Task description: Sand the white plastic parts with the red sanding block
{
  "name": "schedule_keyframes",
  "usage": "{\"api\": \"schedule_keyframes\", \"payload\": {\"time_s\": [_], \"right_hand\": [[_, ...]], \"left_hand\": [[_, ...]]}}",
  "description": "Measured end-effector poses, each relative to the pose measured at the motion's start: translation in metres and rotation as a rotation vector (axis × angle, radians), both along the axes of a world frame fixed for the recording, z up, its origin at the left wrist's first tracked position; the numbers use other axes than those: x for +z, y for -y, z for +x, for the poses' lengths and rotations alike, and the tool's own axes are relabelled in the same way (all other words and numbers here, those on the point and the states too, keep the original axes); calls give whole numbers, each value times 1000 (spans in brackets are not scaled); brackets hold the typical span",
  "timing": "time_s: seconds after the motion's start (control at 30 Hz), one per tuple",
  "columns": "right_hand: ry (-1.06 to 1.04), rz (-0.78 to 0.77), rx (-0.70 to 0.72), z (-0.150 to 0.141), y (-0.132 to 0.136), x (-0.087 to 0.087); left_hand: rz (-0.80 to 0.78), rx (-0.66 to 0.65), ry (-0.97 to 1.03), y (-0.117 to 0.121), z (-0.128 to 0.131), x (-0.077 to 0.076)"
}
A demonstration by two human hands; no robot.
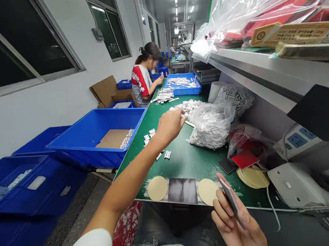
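Note:
My left hand [171, 124] is stretched out over the green table, its fingers bent together at the near edge of a heap of small white plastic parts [190, 106]. Whatever lies between those fingertips is too small to make out. Low on the right, my right hand [234, 215] grips a thin, flat, dark grey piece [230, 197] with a pale edge, held upright between thumb and fingers. Along the table's front edge lie a pale yellow disc [157, 188], a dusty dark abrasive-looking sheet [182, 191] and a second yellow disc [207, 191]. One loose white part [168, 154] rests beyond them.
A clear bag of white parts [210, 125] stands right of my left hand. Blue bins [97, 119] line the left side. A shelf [261, 63] overhangs the right, above a power strip [299, 140]. A co-worker [145, 76] sits farther along, near a blue tray [183, 92].

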State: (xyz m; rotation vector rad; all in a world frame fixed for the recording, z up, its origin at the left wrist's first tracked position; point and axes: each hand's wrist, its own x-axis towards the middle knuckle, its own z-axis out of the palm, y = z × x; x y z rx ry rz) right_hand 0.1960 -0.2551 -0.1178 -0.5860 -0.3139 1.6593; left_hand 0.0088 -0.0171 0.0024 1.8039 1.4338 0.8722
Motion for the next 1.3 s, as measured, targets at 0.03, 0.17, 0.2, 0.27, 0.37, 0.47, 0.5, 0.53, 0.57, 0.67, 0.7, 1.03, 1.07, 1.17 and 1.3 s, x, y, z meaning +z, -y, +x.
{"api": "schedule_keyframes", "payload": {"time_s": [0.03,0.17,0.2,0.27,0.37,0.47,0.5,0.53,0.57,0.67,0.7,1.03,1.07,1.17,1.3], "right_hand": [[-58,-28,-16,4,1,-5],[-201,-111,-29,9,-4,-18],[-202,-124,-20,7,-6,-18],[-192,-133,14,0,-8,-15],[-162,-127,61,-11,-11,-11],[-142,-115,59,-20,-14,-13],[-133,-100,52,-23,-16,-16],[-119,-77,47,-26,-18,-18],[-95,-49,49,-29,-19,-21],[43,61,72,-38,-22,-26],[122,111,71,-41,-22,-26],[1836,1108,-455,-75,-39,16],[1880,1023,-445,-78,-43,18],[1809,1149,-483,-82,-50,20],[1840,978,-441,-80,-48,18]], "left_hand": [[-25,38,-84,10,-8,-14],[-173,129,-264,49,-36,-78],[-204,143,-264,54,-41,-91],[-253,161,-213,59,-49,-107],[-309,164,-29,66,-58,-115],[-360,155,265,88,-62,-113],[-373,155,374,99,-62,-113],[-381,160,478,111,-62,-113],[-386,171,575,123,-60,-113],[-373,224,792,154,-55,-116],[-360,243,839,163,-54,-118],[669,94,350,202,-80,-125],[680,99,325,203,-82,-125],[612,104,356,203,-83,-124],[500,189,581,198,-76,-122]]}}
